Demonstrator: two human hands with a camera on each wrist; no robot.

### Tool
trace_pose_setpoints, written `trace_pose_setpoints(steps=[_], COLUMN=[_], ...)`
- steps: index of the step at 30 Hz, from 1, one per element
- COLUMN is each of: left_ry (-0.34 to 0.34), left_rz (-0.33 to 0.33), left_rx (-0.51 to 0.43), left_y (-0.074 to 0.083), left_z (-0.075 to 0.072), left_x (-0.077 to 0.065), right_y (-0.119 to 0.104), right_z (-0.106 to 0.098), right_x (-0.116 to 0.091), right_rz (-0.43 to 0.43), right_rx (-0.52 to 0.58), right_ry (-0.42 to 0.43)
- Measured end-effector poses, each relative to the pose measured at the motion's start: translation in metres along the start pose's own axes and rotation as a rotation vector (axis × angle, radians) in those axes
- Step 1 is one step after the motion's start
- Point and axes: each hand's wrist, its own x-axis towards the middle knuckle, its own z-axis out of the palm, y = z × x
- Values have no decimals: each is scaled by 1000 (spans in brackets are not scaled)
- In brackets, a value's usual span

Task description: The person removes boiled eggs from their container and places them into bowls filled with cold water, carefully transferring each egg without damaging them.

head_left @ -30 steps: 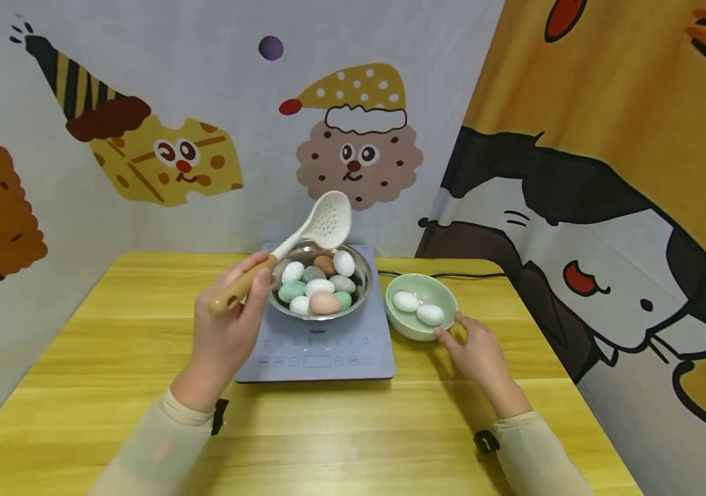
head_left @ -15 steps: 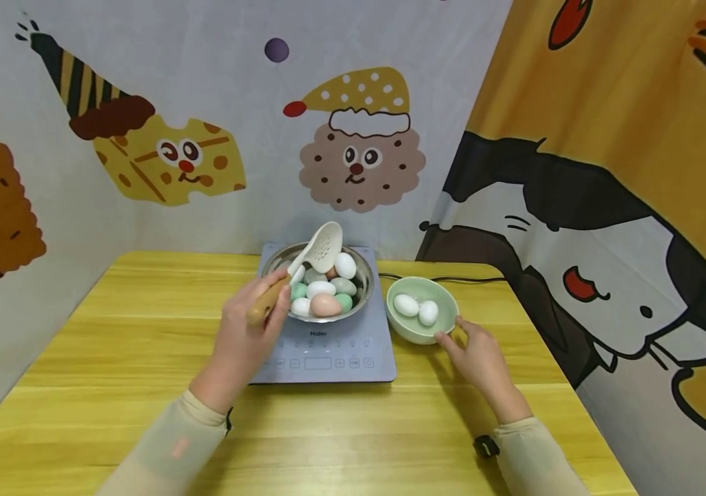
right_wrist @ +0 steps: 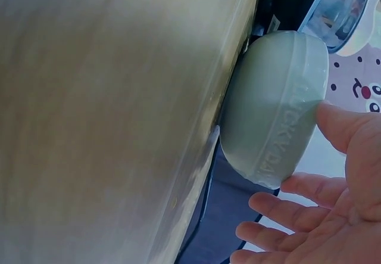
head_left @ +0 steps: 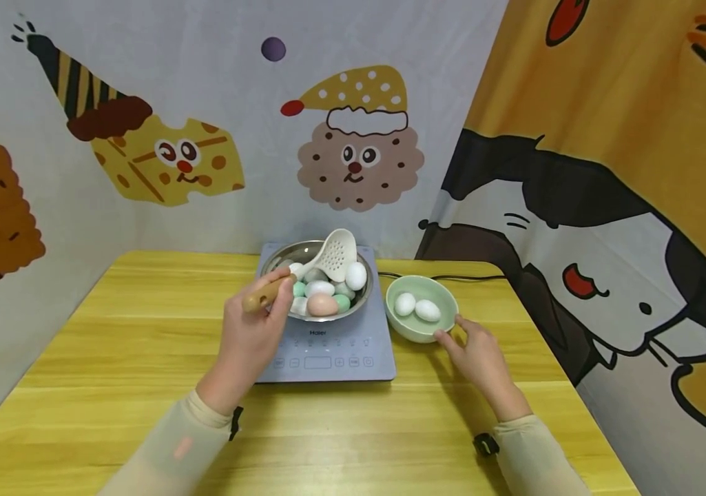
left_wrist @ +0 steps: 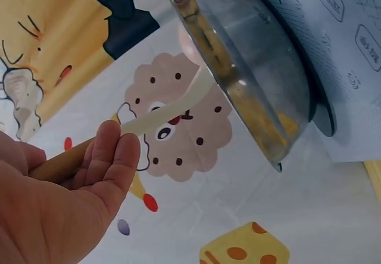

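Note:
My left hand (head_left: 250, 337) grips the wooden handle of a white slotted spoon (head_left: 337, 255). The spoon's perforated head is over the back right of a metal bowl (head_left: 278, 258) heaped with white, green, grey and pinkish-brown eggs (head_left: 322, 304). Beside the spoon head is a white egg (head_left: 355, 275); whether they touch, I cannot tell. In the left wrist view, fingers curl round the handle, and the spoon's shaft (left_wrist: 161, 115) reaches behind the bowl rim. My right hand (head_left: 476, 355) touches a pale green bowl (head_left: 417, 333) with thumb and index finger, other fingers extended. Two white eggs (head_left: 428, 311) lie inside.
The metal bowl stands on a light induction cooker (head_left: 328, 372) with a control panel at its front. A black cable (head_left: 470, 277) runs along the back of the wooden table (head_left: 353, 441). Behind hangs a printed cloth (head_left: 204, 69).
My left hand has lowered the spoon from above the eggs to the pile, then shifted its head rightward. Eggs in both bowls have moved slightly. My right hand stays at the green bowl.

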Motion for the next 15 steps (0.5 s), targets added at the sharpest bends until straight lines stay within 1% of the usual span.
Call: trace_pose_setpoints(steps=[5,7,8,9,13,14,15], left_ry=[-27,-35,-38,-41,-69,-75,-84], left_rz=[11,49,89,148,402,442,458], left_rx=[4,14,28,51,125,131,134], left_y=[9,11,12,12,9,8,8], left_z=[-2,-2,-3,-3,-6,-7,-8], left_x=[-6,-9,-10,-12,-15,-16,-18], right_y=[2,3,3,3,3,3,3], right_z=[1,1,1,1,1,1,0], right_x=[1,1,1,1,2,2,2], right_rz=[3,0,-4,-9,-24,-24,-22], right_rx=[13,15,14,13,11,11,12], right_ry=[0,2,4,6,8,9,9])
